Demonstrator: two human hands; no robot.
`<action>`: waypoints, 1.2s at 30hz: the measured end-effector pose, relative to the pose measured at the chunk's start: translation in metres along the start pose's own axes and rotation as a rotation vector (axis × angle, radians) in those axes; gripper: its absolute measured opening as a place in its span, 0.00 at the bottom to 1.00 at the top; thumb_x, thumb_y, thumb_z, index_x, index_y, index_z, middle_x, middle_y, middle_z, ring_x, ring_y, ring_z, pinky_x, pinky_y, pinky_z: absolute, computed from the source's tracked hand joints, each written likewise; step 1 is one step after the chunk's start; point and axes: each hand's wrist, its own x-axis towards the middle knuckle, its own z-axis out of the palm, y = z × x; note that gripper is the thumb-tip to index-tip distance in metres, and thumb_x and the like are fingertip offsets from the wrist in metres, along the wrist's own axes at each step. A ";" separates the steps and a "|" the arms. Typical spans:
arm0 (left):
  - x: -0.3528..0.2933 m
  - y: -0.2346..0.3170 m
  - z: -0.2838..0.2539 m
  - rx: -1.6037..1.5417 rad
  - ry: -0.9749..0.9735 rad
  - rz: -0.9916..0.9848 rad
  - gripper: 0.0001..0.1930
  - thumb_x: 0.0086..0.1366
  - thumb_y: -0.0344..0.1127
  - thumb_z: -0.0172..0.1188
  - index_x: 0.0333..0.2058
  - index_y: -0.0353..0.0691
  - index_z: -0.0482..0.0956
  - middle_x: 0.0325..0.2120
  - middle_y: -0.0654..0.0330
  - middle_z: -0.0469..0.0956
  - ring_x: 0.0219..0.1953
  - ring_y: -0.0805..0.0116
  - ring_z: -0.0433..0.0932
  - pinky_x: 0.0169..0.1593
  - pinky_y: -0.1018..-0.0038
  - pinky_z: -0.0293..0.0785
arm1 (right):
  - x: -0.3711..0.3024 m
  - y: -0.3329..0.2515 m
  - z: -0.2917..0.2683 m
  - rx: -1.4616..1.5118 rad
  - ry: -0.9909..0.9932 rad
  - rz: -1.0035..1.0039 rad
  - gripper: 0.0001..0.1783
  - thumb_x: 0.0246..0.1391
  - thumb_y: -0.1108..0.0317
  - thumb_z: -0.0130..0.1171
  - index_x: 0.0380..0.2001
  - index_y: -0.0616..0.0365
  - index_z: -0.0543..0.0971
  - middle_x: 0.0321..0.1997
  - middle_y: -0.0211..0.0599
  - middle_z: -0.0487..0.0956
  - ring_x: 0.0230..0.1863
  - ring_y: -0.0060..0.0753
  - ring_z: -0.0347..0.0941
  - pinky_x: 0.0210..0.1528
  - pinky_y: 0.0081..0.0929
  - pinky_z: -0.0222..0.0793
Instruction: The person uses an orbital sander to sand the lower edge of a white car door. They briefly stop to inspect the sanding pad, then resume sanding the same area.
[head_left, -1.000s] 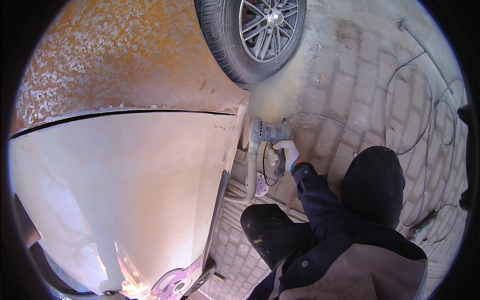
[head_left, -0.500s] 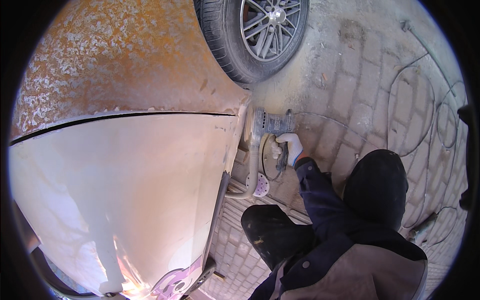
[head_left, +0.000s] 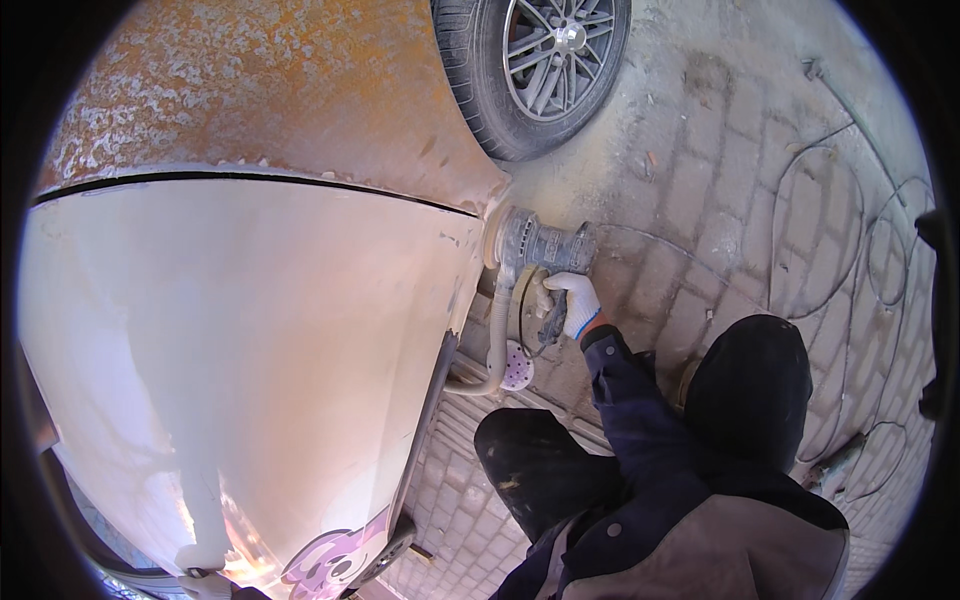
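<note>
While a dusty grey, cylindrical power sander (head_left: 550, 243) lies on its side just ahead of the right grip (head_left: 574, 301), its pale round pad (head_left: 491, 239) faces the car's lower edge (whether the two touch cannot be told). The grip, in a white knitted glove with a blue-trimmed cuff, has its fingers curled around a dark, dusty handle (head_left: 551, 325) below the sander; how handle and sander join is hard to make out.

A ribbed beige hose (head_left: 497, 335) hangs just left of the grip and bends toward the car. Below and left of the grip, near the hose, a purple-and-white perforated disc (head_left: 517, 368) shows at ground level.

Farther left spreads a glossy cream-white door panel (head_left: 270, 330), with a purple cartoon decal (head_left: 335, 562) toward its lower end. Up and left of the grip is a sanded, rust-orange and grey fender (head_left: 280, 100); ahead, beyond the sander, stands a black tyre on a silver spoked wheel (head_left: 568, 38).

Below the grip are the person's two dark-trousered knees (head_left: 752, 390). Well to its right, a thin grey cable (head_left: 770, 240) loops over grey block paving (head_left: 735, 165).
</note>
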 end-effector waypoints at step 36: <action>0.002 -0.014 0.010 0.212 -0.024 0.091 0.34 0.73 0.64 0.45 0.62 0.43 0.77 0.57 0.59 0.82 0.55 0.58 0.82 0.59 0.69 0.75 | -0.034 0.029 0.042 -0.158 0.042 -0.107 0.09 0.55 0.69 0.59 0.35 0.65 0.80 0.22 0.38 0.77 0.19 0.34 0.71 0.25 0.35 0.69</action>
